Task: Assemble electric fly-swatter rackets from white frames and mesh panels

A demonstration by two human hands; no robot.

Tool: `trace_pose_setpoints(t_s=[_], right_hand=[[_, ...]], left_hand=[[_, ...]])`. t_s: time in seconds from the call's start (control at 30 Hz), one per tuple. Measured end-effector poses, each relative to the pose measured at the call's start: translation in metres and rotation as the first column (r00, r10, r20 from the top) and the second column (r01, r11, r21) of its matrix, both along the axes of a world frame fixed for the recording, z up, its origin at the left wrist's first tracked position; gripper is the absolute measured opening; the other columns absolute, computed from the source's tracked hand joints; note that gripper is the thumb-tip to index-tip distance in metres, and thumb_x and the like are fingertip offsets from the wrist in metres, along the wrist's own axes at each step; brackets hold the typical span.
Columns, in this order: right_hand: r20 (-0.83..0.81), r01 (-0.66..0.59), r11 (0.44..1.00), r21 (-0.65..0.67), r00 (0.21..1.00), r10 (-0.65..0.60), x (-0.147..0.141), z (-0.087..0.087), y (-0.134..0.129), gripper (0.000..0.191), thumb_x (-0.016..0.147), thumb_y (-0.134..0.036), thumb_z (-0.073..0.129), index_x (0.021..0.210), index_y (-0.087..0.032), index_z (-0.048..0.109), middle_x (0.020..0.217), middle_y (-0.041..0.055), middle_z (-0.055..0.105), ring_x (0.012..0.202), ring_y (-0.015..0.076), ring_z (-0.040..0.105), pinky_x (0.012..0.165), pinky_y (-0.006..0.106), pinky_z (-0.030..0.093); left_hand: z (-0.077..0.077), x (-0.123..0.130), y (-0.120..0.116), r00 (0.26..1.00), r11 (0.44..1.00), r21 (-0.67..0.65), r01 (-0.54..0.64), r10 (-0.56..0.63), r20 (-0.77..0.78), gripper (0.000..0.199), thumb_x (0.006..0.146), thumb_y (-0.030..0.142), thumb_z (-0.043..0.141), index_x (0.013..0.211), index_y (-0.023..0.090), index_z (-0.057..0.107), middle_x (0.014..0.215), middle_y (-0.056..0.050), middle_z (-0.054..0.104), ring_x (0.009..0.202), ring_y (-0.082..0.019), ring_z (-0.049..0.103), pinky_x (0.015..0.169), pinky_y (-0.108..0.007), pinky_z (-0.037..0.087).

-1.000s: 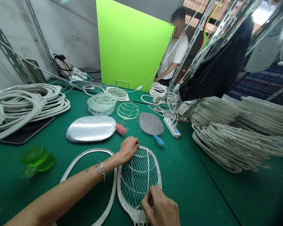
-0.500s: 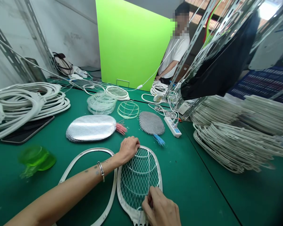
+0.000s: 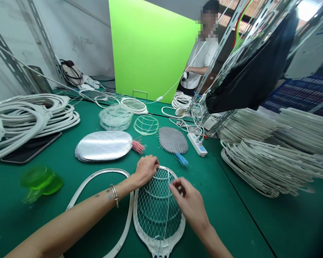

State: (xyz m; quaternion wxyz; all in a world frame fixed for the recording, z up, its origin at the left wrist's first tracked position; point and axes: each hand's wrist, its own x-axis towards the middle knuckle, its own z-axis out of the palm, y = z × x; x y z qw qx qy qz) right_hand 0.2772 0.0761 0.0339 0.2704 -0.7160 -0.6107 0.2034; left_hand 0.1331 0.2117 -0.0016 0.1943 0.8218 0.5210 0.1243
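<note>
Head: left hand point(image 3: 146, 171) pins racket point(image 3: 158, 211); right hand point(image 3: 188, 200) pinches.

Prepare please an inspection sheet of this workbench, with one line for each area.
Surface: green bench mat.
Job's things: wire-mesh racket frame; empty white oval frame beside it.
Clutter: silver mesh sheets with pink wires; grey mesh with blue wires; green plastic piece; stacked white frames.
Hands: left hand on the racket's top rim; right hand above the mesh, fingers pinched.
Cables: white power strip; coiled white cable.
Surroundings: green screen; standing co-worker.
</note>
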Motion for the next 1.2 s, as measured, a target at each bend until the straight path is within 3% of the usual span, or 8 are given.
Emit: trace_pose_setpoints(t_s=[0.13, 0.27, 0.77, 1.2], right_hand=[[-0.007, 0.010, 1.000, 0.028, 1.000, -0.010, 0.012, -0.021, 0.074, 0.020, 0.086, -0.038, 0.054, 0.090, -0.022, 0.066, 0.089, 0.0042, 0.067, 0.080, 0.0191, 0.060, 0.070, 0.028, 0.044], [-0.018, -0.035, 0.999, -0.023, 0.999, 0.035, 0.017, -0.044, 0.105, 0.014, 0.080, -0.035, 0.063, 0.079, -0.022, 0.069, 0.081, 0.0021, 0.069, 0.076, 0.0183, 0.060, 0.066, 0.027, 0.044], [-0.021, -0.029, 0.995, -0.092, 0.999, 0.027, 0.022, -0.052, 0.108, 0.016, 0.081, -0.035, 0.064, 0.082, -0.021, 0.070, 0.085, 0.0033, 0.070, 0.077, 0.0173, 0.061, 0.065, 0.027, 0.044], [0.006, -0.069, 0.995, -0.075, 0.998, 0.070, 0.026, -0.057, 0.106, 0.017, 0.083, -0.038, 0.062, 0.083, -0.023, 0.069, 0.088, 0.0018, 0.068, 0.082, 0.0181, 0.058, 0.069, 0.028, 0.042]], left_hand=[[0.001, -0.001, 0.000, 1.000, 1.000, -0.010, -0.008, 0.009, 0.017, 0.013, 0.090, 0.027, 0.056, 0.092, 0.023, 0.067, 0.097, -0.003, 0.068, 0.095, -0.020, 0.062, 0.080, -0.029, 0.042], [0.000, -0.002, 0.002, 0.999, 0.999, -0.030, -0.011, 0.012, 0.040, 0.013, 0.089, 0.028, 0.056, 0.092, 0.023, 0.067, 0.097, -0.002, 0.069, 0.094, -0.020, 0.062, 0.077, -0.028, 0.043], [0.003, 0.001, 0.009, 0.996, 0.984, -0.166, -0.069, 0.076, 0.038, 0.012, 0.084, 0.030, 0.058, 0.089, 0.024, 0.067, 0.092, -0.001, 0.072, 0.089, -0.020, 0.066, 0.071, -0.026, 0.045], [0.004, -0.001, 0.011, 0.999, 0.988, -0.156, -0.022, 0.026, 0.021, 0.014, 0.085, 0.026, 0.055, 0.091, 0.023, 0.068, 0.097, -0.004, 0.071, 0.095, -0.021, 0.064, 0.076, -0.028, 0.045]])
